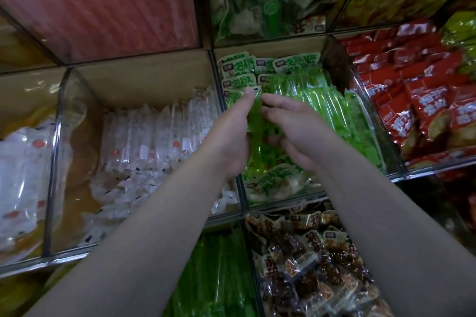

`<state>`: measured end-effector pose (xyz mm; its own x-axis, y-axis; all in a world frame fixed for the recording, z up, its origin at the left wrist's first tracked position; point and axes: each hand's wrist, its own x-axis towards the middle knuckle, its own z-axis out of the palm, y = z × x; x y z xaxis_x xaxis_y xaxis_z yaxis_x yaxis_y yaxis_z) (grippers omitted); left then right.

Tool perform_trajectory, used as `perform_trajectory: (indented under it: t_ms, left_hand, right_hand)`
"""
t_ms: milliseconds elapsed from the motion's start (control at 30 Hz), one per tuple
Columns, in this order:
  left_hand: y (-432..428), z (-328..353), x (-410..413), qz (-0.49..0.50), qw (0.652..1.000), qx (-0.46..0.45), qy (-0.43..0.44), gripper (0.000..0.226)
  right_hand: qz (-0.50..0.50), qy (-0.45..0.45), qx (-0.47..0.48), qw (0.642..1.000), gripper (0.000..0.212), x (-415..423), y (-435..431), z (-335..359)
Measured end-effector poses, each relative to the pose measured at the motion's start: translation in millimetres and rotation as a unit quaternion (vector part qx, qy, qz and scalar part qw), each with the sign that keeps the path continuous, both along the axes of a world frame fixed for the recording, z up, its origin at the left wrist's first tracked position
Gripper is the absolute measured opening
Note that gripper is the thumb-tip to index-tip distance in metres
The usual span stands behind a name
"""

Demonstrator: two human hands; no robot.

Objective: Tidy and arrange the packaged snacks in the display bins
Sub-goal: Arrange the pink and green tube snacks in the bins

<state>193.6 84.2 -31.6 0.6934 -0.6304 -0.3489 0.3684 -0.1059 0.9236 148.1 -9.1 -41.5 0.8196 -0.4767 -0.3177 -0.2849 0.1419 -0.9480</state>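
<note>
Head cam looks down into a rack of clear-walled bins, and both hands are in the middle bin (270, 45). The left hand (231, 136) has its fingers curled round a green packet (255, 121) that stands on end, thumb up near the packet's top edge. The right hand (298, 134) comes in from the other side. Its fingers (274, 100) touch the same packet and it looks like a pinch with the thumb underneath, but the glare on the plastic makes that hard to call.

Around them the rest of the green packs (316, 100) lie in rows in that same bin. White packs (159, 131) fill the bin to the left and red packs (425, 100) the one to the right. Brown packs (309, 260) sit in the bin below.
</note>
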Motion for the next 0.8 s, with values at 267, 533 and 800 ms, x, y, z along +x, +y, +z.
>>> perform_trajectory:
  t_ms: [267, 533, 800]
  left_hand:
    - [1, 19, -2, 0.045, 0.997, -0.049, 0.032, 0.043]
    - [31, 31, -20, 0.025, 0.991, -0.123, 0.044, 0.043]
    - [74, 32, -48, 0.016, 0.984, -0.170, 0.046, 0.045]
  right_hand:
    - [-0.017, -0.082, 0.049, 0.995, 0.037, -5, 8, 23]
    - [0.009, -0.111, -0.015, 0.994, 0.065, -19, 43, 30]
    - [0.006, -0.147, 0.002, 0.989, 0.064, -44, 83, 36]
